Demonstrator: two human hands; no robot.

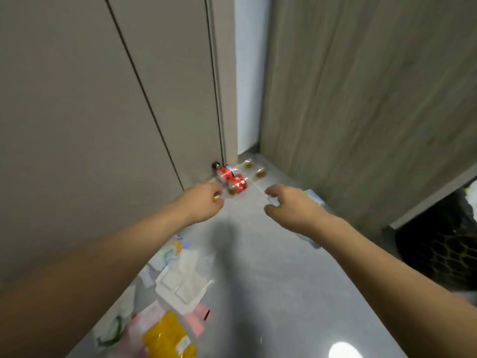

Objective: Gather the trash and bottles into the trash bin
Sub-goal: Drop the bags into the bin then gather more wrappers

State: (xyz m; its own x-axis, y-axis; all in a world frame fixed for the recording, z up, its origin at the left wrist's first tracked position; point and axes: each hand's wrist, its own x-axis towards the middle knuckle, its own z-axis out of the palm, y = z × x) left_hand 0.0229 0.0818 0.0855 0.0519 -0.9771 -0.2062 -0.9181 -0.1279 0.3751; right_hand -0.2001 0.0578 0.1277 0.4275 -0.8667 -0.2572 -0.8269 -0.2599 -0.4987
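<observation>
We see two bare arms reach out over a grey floor (271,267). Our left hand (204,202) is near the door on the left. Its fingers are curled round something small and yellow (217,198), but it is too blurry to tell what that is. Our right hand (291,205) is a little to the right, with its fingers bent round a clear plastic thing (273,201). We cannot tell what that thing is either.

Far from us, in the corner by the door, some bottles lie on their sides on the floor. Two have red labels (232,178), and they touch each other. Two clear bottles (254,169) lie just to the right of them. The left hand is just beside the nearest red one.

Near us on the left, more trash is spread on the floor. There is a white plastic tray (180,285), a yellow packet (167,337), pink paper (196,319) and some white wrappers (113,329).

On the right, a dark mesh trash bin (444,249) with a black bag stands under a wooden panel (374,99). The bin is well apart from the bottles and from both hands. A light blue thing (313,196) lies on the floor just behind the right hand
</observation>
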